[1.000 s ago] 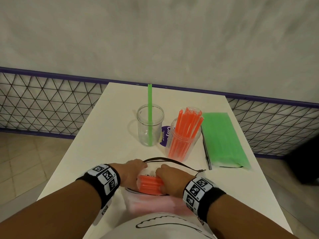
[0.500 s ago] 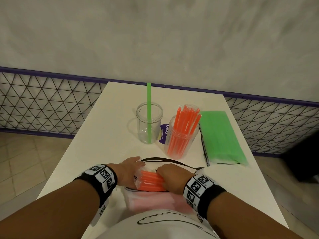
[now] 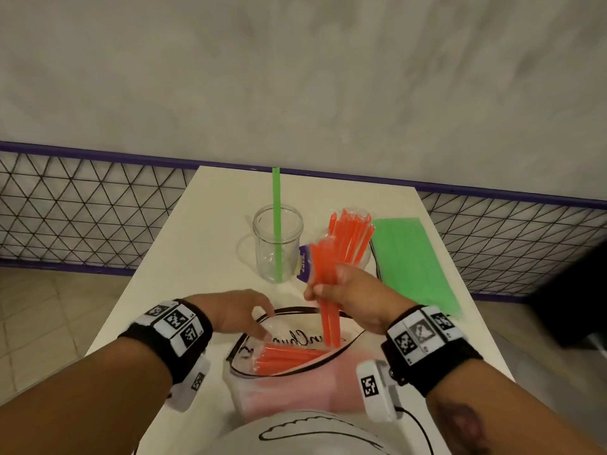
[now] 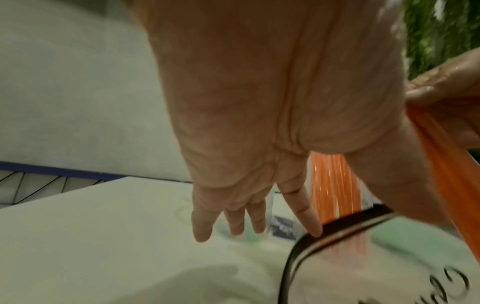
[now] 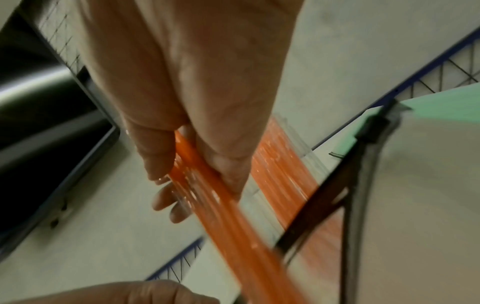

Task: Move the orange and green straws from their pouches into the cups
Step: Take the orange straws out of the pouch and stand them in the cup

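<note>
My right hand (image 3: 325,290) grips a bundle of orange straws (image 3: 320,257), lifted upright above the open orange pouch (image 3: 295,389) at the table's near edge. More orange straws (image 3: 285,354) lie inside that pouch. My left hand (image 3: 262,323) rests at the pouch mouth, fingers straight, with the index fingertip (image 4: 313,230) on the black zip rim (image 4: 345,222). Beyond stand two clear cups: the left cup (image 3: 278,251) holds one green straw (image 3: 276,205), while the right cup (image 3: 365,257), partly behind my right hand, is full of orange straws (image 3: 353,231).
A green straw pouch (image 3: 417,261) lies flat at the right of the white table (image 3: 213,241). A purple-topped mesh fence (image 3: 82,208) runs behind the table. A dark object (image 3: 574,290) stands on the floor to the right.
My right hand has pulled a bundle of orange straws out of the pouch and raised it towards the cups. My left hand has let go of the straws and stays at the pouch mouth.
</note>
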`<state>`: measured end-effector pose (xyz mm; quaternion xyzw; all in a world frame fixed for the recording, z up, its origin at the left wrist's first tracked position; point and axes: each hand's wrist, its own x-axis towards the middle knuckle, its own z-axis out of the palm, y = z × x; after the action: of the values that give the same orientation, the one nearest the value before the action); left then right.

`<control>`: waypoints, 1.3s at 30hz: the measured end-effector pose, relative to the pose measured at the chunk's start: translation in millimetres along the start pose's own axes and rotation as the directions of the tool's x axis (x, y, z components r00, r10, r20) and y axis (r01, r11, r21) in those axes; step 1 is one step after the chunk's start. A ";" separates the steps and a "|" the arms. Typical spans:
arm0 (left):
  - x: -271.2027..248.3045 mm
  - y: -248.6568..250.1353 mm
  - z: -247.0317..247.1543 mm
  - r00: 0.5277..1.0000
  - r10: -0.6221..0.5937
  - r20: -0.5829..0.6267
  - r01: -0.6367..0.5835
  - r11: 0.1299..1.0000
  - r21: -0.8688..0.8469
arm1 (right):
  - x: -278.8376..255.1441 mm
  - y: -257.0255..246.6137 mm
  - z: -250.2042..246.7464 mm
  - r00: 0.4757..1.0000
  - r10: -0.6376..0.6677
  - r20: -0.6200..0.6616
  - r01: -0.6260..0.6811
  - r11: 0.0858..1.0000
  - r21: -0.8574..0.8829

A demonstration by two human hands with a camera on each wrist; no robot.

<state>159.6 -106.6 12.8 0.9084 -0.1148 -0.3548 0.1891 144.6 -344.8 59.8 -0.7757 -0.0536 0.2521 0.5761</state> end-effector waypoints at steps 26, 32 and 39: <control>44.0 108.9 -22.7 0.769 0.195 -0.609 -0.411 0.880 -0.237 | 28.4 0.6 -59.4 0.773 -0.252 -0.582 -0.005 0.915 -0.402; 46.5 107.5 -18.1 0.768 0.159 -0.621 -0.395 0.880 -0.263 | 20.4 -15.1 -44.6 0.536 -0.653 -0.536 0.244 0.727 -0.642; 46.5 106.8 -18.2 0.766 0.199 -0.612 -0.422 0.873 -0.244 | 44.7 -11.7 -46.5 0.854 -0.510 -0.106 -0.028 0.160 -0.987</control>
<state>197.7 -214.1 42.5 0.8874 -0.1360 -0.0456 0.4382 206.9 -364.5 65.6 -0.9731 -0.2017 -0.1106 -0.0122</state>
